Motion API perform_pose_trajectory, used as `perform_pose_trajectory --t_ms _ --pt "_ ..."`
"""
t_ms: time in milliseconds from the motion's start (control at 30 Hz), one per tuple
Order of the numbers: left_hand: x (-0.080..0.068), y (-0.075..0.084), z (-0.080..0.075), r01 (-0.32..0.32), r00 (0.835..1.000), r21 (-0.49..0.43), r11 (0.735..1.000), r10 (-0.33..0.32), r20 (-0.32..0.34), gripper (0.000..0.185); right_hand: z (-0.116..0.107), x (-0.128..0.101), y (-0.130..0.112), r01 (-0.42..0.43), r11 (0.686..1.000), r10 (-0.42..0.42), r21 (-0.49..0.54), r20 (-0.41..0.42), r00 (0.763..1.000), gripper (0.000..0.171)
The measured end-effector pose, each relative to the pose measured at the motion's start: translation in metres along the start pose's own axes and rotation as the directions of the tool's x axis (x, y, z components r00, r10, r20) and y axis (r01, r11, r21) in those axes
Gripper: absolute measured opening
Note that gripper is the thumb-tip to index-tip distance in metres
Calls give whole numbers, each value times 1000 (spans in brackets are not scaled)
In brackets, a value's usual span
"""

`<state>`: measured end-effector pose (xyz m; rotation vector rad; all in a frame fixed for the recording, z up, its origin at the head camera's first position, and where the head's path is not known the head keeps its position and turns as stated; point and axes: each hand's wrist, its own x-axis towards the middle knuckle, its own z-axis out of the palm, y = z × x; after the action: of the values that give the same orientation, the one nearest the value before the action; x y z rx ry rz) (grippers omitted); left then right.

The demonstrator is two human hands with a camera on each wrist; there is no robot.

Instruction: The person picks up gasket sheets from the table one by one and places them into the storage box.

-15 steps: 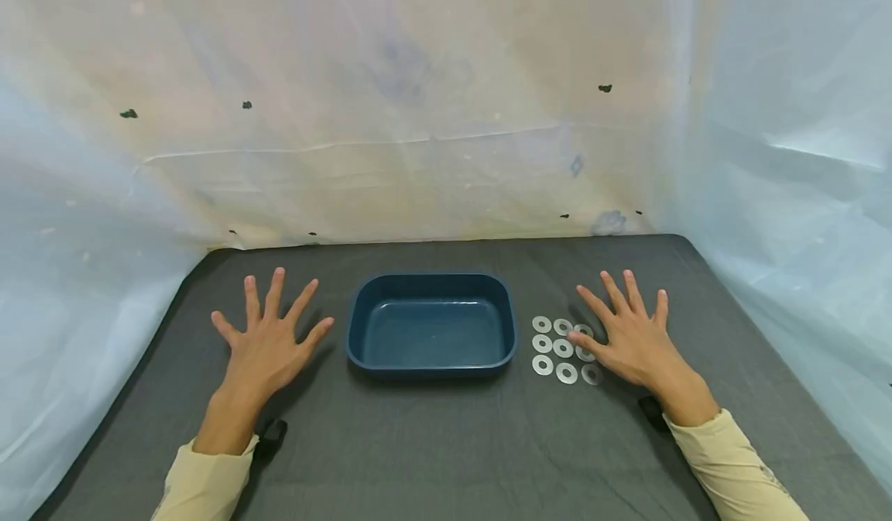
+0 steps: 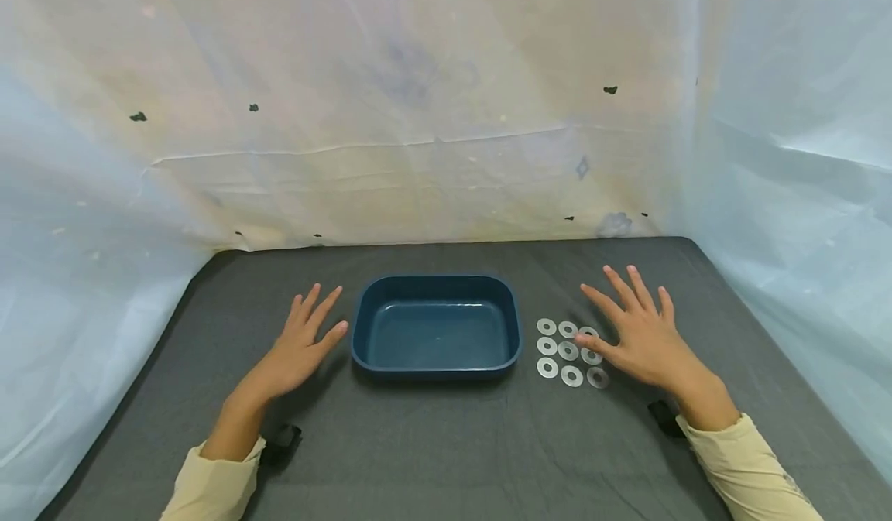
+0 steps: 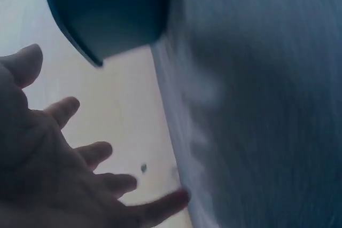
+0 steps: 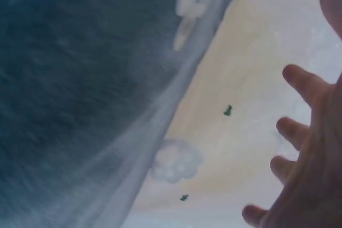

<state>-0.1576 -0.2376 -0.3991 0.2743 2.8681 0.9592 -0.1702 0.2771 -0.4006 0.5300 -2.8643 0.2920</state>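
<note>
Grey and cloth-covered, the desk [image 2: 432, 447] leaves room between its left edge and the left hand [image 2: 296, 354], which is loosely outstretched, holding nothing. Just beside it sits a glossy dark-blue rectangular tray [image 2: 435, 343]; further right, nine flat silvery washers [image 2: 561, 352] lie in three rows, partly screened by the right hand [image 2: 644, 343], its bare fingers fanned, with more room towards the right edge.

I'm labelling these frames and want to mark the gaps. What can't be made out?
- Head view: two right-column rings, partly covered by the thumb of the right hand.
- Left wrist view: much of the blue tray, cut off by the top edge.
- Right wrist view: individual rings, blurred together.
- Head view: both sleeves, cut off by the bottom edge.
</note>
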Motion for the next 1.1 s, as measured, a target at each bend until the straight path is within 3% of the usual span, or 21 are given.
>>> perform_pose_trajectory --t_ms 100,200,400,533,633,767,900,967,1100 --pt "0 6 4 -10 998 -179 984 20 52 71 -8 0 -1 43 999 -43 17 9 999 77" --pt "0 12 10 20 996 -304 953 8 89 74 -14 0 0 78 996 -81 42 56 995 77" --pt "-4 13 26 148 984 -447 882 -85 158 70 -17 1 3 148 987 -158 69 161 974 75" --pt "-5 7 34 156 985 -557 816 -86 151 66 -16 2 6 198 973 -218 117 200 955 59" --pt "-4 -4 37 132 985 -623 771 -33 168 63 -13 2 7 232 959 -267 161 245 932 46" --pt "-2 -22 37 73 970 -718 692 118 213 63 -8 1 9 249 948 -301 197 311 902 38" --pt "2 -32 37 23 952 -791 612 228 204 64 -7 0 9 237 946 -301 220 329 895 34" --pt "3 -34 38 13 951 -800 600 240 196 64 -6 0 8 224 945 -295 239 329 897 32" --pt "3 -35 39 12 956 -797 604 227 187 65 -3 -4 7 183 939 -280 291 339 898 30"
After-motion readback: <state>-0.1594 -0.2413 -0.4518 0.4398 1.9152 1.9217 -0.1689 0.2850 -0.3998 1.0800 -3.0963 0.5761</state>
